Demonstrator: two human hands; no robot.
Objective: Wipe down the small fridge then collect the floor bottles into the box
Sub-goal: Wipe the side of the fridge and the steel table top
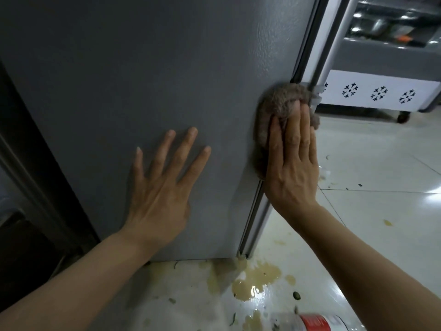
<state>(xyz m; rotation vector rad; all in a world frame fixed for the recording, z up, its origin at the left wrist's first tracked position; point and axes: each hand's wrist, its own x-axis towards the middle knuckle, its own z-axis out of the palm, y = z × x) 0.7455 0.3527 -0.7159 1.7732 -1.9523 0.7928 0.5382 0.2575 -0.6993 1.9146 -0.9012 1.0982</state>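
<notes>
Two bare hands work against the flat grey metal side of the small fridge [143, 80], which fills the left and middle of the view. The left hand [162, 192] lies flat on the panel, its fingers [188, 144] straight and spread apart, holding nothing. The right hand [294, 163] presses a fuzzy grey-brown cloth [276, 108] onto the fridge's right edge, beside the door seal, fingers straight and close together on top of the cloth. On the glossy white tiled floor [381, 163] near the fridge's base spreads a yellowish puddle [257, 280]. A clear plastic bottle with a red label [317, 322] lies on its side at the near right.
</notes>
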